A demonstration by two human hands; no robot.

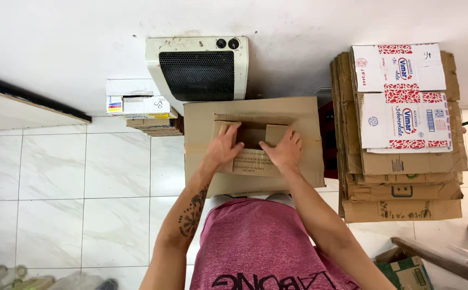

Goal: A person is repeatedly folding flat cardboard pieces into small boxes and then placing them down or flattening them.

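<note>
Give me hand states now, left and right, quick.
Left hand: open, fingers spread, pressing the flap of the small cardboard box.
Right hand: open, flat on the same box's other flap; nothing gripped.

my hands cover part of the small cardboard piece (251,157); the green box (408,273) is cut off by the bottom edge.

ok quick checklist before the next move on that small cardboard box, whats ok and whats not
1. Left hand on the small box: ok, fingers over its left flap.
2. Right hand on it: ok, pressing the right flap.
3. Flaps closed: not ok, a gap shows between them.
4. Support: ok, it rests on a large flat cardboard sheet.
5. Box contents: cannot tell.
6. Stack of flattened cartons clear of the hands: ok.
</note>
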